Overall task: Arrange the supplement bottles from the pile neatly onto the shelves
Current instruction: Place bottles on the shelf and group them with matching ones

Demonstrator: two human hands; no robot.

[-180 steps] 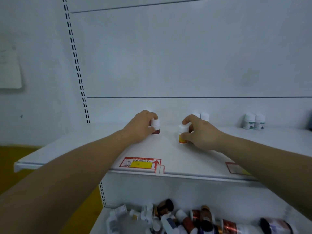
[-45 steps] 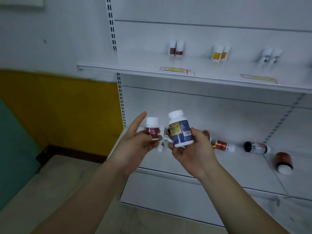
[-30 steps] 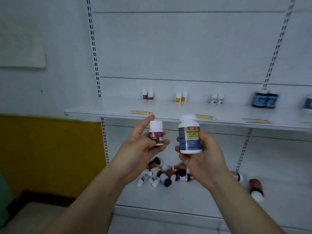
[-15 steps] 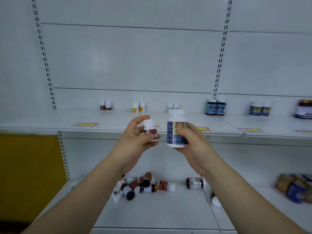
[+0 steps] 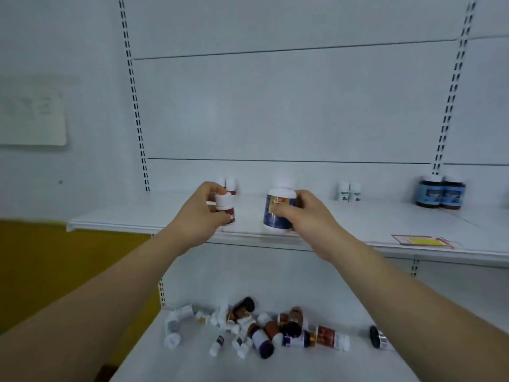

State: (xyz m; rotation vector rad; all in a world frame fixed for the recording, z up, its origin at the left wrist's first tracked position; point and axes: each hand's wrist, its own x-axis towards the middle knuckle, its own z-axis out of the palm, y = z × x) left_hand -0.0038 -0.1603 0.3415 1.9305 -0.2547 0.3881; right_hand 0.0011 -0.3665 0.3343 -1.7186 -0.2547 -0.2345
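Two bare forearms reach forward, hands apart, each gripping one bottle at the front of the upper shelf (image 5: 124, 216).

The left hand (image 5: 198, 216) curls its fingers and thumb around one small bottle (image 5: 224, 205) with a white cap and a dark red label, held upright just above the shelf's front edge. The right hand (image 5: 307, 216) wraps around one large bottle (image 5: 276, 213), white with a blue and yellow label, upright, its base level with the front of the shelf. Whether it rests on the surface cannot be told.

Along the back of the upper shelf stand three pairs, six bottles in all. There are two tiny red-labelled bottles (image 5: 230, 185) partly hidden behind the left hand, two small white bottles (image 5: 349, 192) to the right, and two dark bottles with blue labels (image 5: 440, 194) further right. One red and yellow price label (image 5: 421, 240) lies near the shelf's front edge.

On the lower shelf (image 5: 192, 365) lies the pile (image 5: 264, 326) of mixed bottles on their sides. There are well over a dozen, too jumbled and blurred to count exactly. One black-capped bottle (image 5: 378, 337) lies apart to its right.

Two slotted posts (image 5: 135, 106) run up the white back panel. One pale sheet (image 5: 30, 114) hangs on the wall at left, above a yellow panel (image 5: 55, 266).
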